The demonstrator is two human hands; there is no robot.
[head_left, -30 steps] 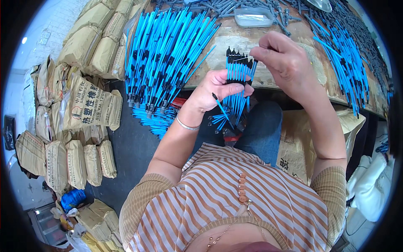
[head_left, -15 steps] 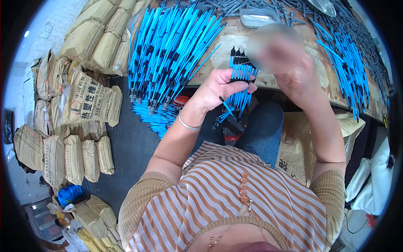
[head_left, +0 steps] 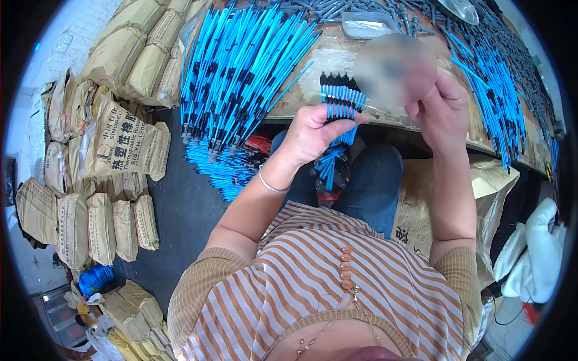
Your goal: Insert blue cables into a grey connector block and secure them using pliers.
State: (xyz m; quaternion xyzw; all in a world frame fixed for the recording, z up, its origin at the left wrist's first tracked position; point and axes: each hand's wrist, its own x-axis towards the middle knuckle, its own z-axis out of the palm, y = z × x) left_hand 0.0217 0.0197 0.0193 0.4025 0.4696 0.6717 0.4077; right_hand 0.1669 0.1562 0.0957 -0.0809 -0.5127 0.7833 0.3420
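My left hand (head_left: 319,129) is closed round a row of blue sticks (head_left: 343,93), pinching them flat between thumb and fingers. Their black tips point away from me, side by side, and dark bands show just above my fingers. The lower ends hang below the hand over my lap. Right of the bundle, my right hand (head_left: 444,114) is raised with its fingers curled. A round blurred patch covers its fingertips, so whatever they pinch is hidden.
A large pile of blue sticks with black parts (head_left: 241,72) overhangs the table at left. More blue sticks (head_left: 490,102) lie at right. A clear plastic tray (head_left: 368,25) and grey pieces (head_left: 530,66) occupy the far table. Paper sacks (head_left: 123,45) are stacked at left.
The row of sticks has tilted and spread wider in my left hand. A single stick that stuck out below the hand no longer shows apart. My right hand has shifted slightly right and turned.
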